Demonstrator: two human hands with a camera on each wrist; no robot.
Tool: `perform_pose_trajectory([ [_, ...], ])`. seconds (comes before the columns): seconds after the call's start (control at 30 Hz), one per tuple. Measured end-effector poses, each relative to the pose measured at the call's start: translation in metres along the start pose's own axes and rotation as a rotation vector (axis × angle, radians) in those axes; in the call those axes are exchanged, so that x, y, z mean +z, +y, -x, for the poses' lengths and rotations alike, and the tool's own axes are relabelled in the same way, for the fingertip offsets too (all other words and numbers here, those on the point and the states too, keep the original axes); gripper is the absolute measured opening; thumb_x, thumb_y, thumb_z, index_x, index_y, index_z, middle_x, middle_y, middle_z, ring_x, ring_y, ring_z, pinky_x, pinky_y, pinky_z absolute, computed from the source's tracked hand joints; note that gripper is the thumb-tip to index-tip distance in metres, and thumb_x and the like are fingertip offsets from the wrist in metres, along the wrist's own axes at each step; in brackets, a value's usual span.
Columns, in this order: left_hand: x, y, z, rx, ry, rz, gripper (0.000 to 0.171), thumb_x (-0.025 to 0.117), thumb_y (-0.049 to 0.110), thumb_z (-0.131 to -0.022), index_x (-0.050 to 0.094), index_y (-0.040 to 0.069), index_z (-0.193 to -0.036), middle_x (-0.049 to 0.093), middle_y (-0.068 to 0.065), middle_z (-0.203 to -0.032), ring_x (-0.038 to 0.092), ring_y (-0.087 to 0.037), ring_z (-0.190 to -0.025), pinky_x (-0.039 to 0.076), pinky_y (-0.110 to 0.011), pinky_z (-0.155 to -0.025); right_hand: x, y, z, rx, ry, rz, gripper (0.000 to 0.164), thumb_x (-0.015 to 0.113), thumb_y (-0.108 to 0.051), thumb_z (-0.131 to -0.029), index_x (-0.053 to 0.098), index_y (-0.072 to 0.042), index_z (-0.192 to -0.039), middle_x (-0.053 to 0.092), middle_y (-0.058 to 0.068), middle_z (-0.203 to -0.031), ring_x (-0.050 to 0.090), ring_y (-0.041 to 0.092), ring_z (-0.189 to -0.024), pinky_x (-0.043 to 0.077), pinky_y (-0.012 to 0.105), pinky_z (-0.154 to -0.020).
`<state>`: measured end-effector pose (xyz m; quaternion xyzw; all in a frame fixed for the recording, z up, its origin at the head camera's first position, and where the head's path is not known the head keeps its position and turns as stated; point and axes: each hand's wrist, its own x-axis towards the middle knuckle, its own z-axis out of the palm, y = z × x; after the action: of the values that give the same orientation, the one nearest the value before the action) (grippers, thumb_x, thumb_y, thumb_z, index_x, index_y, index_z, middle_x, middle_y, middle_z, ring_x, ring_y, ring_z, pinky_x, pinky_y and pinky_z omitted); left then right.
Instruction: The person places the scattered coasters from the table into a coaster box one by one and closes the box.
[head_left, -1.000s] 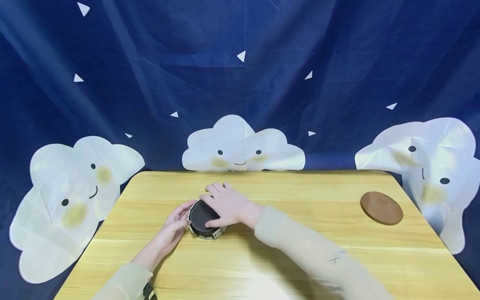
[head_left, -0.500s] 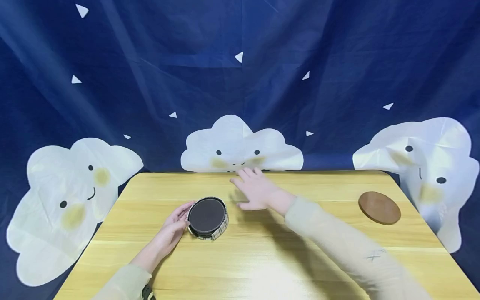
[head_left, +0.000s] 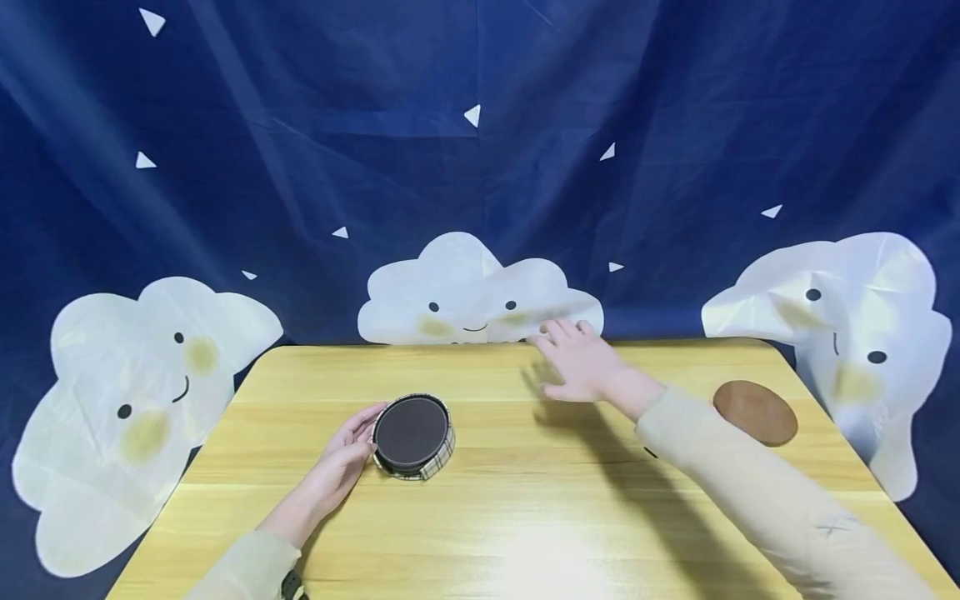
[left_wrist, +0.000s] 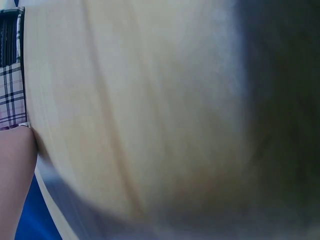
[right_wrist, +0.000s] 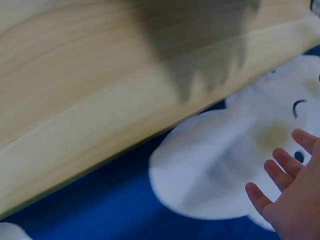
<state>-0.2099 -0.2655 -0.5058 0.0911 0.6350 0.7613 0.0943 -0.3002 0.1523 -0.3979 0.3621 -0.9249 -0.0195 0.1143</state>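
A round coaster holder [head_left: 438, 458] with plaid sides stands on the table, left of centre in the head view. Dark round coasters [head_left: 411, 429] lie stacked inside it, the top one face up. My left hand [head_left: 341, 462] grips the holder's left side, thumb in front and fingers behind. In the left wrist view the plaid wall [left_wrist: 11, 95] shows at the upper left, with dark coaster edges in its gap. Raised over the back of the table, my right hand [head_left: 581, 362] has spread fingers and nothing in it. A brown round coaster [head_left: 755, 412] lies flat at the right.
The wooden table [head_left: 510, 500] has a rounded back edge. Behind it hangs a dark blue curtain [head_left: 420, 167] printed with white clouds. The right sleeve [head_left: 765, 479] stretches across the table's right half, just in front of the brown coaster.
My right hand has lifted off the dark top coaster and moved right, toward the back of the table. My left hand and the holder have stayed in place.
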Motion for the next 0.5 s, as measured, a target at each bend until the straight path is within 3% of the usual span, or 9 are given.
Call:
perform_pose_trajectory([
  [0.27,-0.001,0.001,0.000,0.023,-0.023,0.018,0.076,0.042,-0.017,-0.086,0.020,-0.017,-0.159,0.057,0.018,-0.144,0.055,0.008,-0.132,0.043,-0.010,-0.112,-0.002,0.037,0.033,0.063,0.037,0.010,0.075,0.073,-0.045,-0.085,0.055,-0.003,-0.144,0.055,0.024,-0.138,0.050,0.041,-0.128,0.045,0.059,-0.096],
  [0.5,-0.001,0.000,0.000,0.032,-0.026,0.020,0.075,0.041,-0.017,-0.087,0.021,-0.017,-0.159,0.058,0.018,-0.144,0.055,0.008,-0.132,0.043,-0.010,-0.112,-0.011,0.065,0.067,0.171,-0.020,0.019,0.074,0.071,-0.045,-0.088,0.053,-0.003,-0.147,0.052,0.022,-0.140,0.049,0.043,-0.129,0.043,0.060,-0.095],
])
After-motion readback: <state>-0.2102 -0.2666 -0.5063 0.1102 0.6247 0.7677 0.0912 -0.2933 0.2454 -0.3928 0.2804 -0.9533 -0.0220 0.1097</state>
